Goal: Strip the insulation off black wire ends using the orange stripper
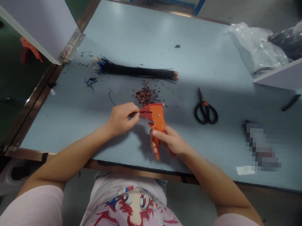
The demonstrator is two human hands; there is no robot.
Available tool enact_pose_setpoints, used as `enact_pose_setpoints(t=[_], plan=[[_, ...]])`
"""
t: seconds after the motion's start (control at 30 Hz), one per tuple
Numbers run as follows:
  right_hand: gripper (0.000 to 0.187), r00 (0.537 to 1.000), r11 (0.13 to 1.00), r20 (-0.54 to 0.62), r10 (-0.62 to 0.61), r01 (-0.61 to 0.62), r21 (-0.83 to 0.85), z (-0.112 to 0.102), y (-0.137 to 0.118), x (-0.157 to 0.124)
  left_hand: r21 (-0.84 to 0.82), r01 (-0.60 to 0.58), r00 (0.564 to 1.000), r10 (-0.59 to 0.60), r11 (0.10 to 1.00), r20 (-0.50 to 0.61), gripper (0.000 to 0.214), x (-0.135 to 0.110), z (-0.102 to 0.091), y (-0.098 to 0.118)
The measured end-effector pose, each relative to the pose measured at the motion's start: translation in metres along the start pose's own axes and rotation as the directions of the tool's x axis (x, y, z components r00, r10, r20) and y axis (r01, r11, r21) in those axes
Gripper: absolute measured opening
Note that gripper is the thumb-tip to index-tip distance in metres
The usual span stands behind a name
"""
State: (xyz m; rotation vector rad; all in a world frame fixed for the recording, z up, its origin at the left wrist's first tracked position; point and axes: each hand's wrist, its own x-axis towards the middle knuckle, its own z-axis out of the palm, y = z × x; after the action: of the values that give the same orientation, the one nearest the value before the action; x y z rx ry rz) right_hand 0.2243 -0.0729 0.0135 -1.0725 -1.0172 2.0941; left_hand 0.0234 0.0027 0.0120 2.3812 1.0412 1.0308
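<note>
My right hand grips the handle of an orange self-adjusting wire stripper. My left hand pinches something thin at the stripper's jaws, most likely a wire, though the fingers hide it. Both hands are over a pale blue workbench. Beyond them lies a long bundle of black wires with bare, coppery ends. A small heap of cut wire pieces sits closer to my hands, among scattered black bits. A lone thin wire lies left of the heap.
Black-handled scissors lie to the right, with a pixelated object and a black tool farther along. A plastic bag sits at the back right. White panels overhang the bench's back left corner.
</note>
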Motion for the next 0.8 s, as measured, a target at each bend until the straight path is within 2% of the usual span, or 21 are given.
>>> enact_pose_setpoints(t=[0.3,0.4,0.53,0.6,0.7,0.8], plan=[[0.037,1.000,0.998,-0.023,0.003,-0.002,0.069,0.003,-0.001,0.000,-0.042,-0.014,0.999,0.013,0.999,-0.034,0.011,-0.001,0.002,0.002],[0.037,0.998,0.991,-0.067,-0.019,0.027,0.128,0.006,0.000,0.001,-0.031,-0.010,0.999,0.009,0.999,-0.036,0.011,0.000,0.003,0.002],[0.034,0.998,0.984,-0.060,-0.001,0.012,0.180,0.005,-0.002,0.002,-0.012,0.013,0.999,-0.013,1.000,-0.035,0.011,0.001,0.002,0.001],[0.034,0.993,0.974,-0.114,-0.010,0.035,0.222,0.000,-0.008,0.000,-0.008,0.030,0.998,-0.031,1.000,-0.049,0.010,0.002,-0.001,0.000],[0.033,0.966,0.952,-0.255,-0.045,0.119,0.283,-0.011,-0.021,-0.004,-0.006,0.076,0.991,-0.076,0.997,-0.113,0.010,0.004,-0.005,-0.004],[0.030,0.957,0.945,-0.287,-0.050,0.138,0.297,-0.019,-0.028,-0.006,-0.039,0.097,0.979,-0.103,0.994,-0.174,0.010,0.006,-0.007,-0.007]])
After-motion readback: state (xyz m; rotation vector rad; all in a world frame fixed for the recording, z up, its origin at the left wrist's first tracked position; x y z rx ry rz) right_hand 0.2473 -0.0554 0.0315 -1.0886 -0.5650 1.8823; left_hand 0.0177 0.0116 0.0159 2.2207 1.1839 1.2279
